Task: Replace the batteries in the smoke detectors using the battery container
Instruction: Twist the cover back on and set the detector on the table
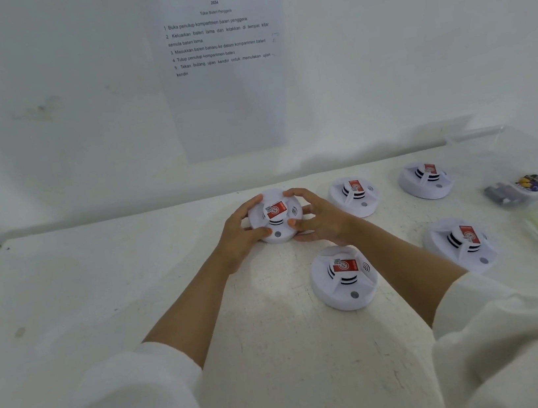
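Hands close from both sides on 1 white smoke detector (276, 216), which sits face up on the white table (101, 296). The left hand (239, 234) curls its fingers round the left rim and the right hand (318, 219) grips the right rim.

4 more lie face up:
- a near detector (353, 197) just past the right hand's knuckles
- a far detector (425, 180) further right
- a front detector (343, 278) beside the right forearm, nearer the person than the hand
- an outer detector (458, 244) right of that forearm

Well right of the right hand sits the battery container (521, 190), a clear box with batteries inside. A printed sheet (225, 71) hangs on the wall beyond both hands.
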`<state>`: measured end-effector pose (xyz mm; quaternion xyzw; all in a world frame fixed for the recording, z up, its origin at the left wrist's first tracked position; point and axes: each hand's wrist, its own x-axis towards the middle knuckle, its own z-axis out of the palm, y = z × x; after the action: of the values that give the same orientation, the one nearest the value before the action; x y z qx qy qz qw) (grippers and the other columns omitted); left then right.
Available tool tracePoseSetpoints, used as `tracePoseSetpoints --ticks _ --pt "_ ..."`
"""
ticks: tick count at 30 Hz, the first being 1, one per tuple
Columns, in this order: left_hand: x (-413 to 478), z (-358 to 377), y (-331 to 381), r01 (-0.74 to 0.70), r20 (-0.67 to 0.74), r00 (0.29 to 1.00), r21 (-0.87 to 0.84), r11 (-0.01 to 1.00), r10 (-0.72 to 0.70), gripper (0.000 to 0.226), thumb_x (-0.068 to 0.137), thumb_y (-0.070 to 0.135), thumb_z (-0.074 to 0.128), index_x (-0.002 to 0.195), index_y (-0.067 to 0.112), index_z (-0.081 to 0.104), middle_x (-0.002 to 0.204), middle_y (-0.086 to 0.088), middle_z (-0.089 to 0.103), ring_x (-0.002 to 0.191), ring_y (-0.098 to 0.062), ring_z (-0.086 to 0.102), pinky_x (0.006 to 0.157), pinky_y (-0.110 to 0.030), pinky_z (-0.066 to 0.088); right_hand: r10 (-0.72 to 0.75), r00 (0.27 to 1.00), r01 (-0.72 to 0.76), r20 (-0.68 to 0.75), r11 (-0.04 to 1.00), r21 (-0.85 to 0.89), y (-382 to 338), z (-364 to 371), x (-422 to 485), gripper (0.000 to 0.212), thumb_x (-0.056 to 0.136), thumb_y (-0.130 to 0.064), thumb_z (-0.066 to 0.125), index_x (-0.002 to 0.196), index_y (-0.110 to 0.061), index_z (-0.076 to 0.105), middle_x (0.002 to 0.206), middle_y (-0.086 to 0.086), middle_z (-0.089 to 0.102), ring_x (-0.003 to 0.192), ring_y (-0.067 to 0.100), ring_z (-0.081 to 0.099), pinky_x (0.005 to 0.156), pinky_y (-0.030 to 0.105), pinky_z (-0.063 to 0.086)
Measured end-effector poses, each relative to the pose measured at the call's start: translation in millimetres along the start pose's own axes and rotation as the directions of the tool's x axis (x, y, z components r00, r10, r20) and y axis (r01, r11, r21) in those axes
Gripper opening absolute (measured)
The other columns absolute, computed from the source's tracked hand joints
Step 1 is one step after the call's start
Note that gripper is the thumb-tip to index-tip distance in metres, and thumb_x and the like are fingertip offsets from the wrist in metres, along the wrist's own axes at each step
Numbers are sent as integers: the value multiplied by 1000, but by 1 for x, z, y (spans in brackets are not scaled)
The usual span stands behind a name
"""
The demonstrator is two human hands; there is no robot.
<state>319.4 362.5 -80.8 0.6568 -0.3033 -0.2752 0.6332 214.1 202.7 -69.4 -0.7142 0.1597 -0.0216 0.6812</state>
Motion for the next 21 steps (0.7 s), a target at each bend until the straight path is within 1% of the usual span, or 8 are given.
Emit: tracePoseSetpoints --ticks 3,7,11,17,21 --pt "0 0 0 -4 -1 1000 3 1000 4 63 79 -12 61 134 16 45 125 3 46 98 -2 53 66 -11 51 -2 1000 2 2 1000 3 1 0 0 51 85 -8 64 125 -30 42 123 18 50 106 31 58 85 38 55" --pt "1 -1 -1 -12 5 1000 13 1000 11 62 80 -11 61 133 16 46 129 0 46 107 -12 52 71 -15 55 -8 1000 8 1 1000 2 1 0 0 50 85 -8 63 125 -30 42 122 17 50 106 31 58 85 37 55" --pt "0 0 0 -11 5 1000 12 1000 10 61 80 -11 61 133 16 46 125 3 46 100 -2 52 67 -11 52 -8 1000 8 -1 1000 1 2 0 0 51 84 -8 64 124 -31 42 126 20 48 109 33 57 84 37 55" --pt "1 0 -1 -5 -2 1000 15 1000 5 63 80 -11 61 134 15 45 125 3 47 100 -2 52 68 -11 52 -15 1000 15 6 1000 14 1 0 0 51 85 -8 63 126 -29 41 125 20 49 106 30 58 82 34 56" --pt "2 -1 -2 -4 5 1000 0 1000 4 63 79 -11 61 134 15 46 127 2 47 107 -13 51 72 -15 55 -15 1000 15 3 1000 7 1 0 0 51 85 -8 63 125 -29 41 126 20 49 106 30 58 81 33 57"
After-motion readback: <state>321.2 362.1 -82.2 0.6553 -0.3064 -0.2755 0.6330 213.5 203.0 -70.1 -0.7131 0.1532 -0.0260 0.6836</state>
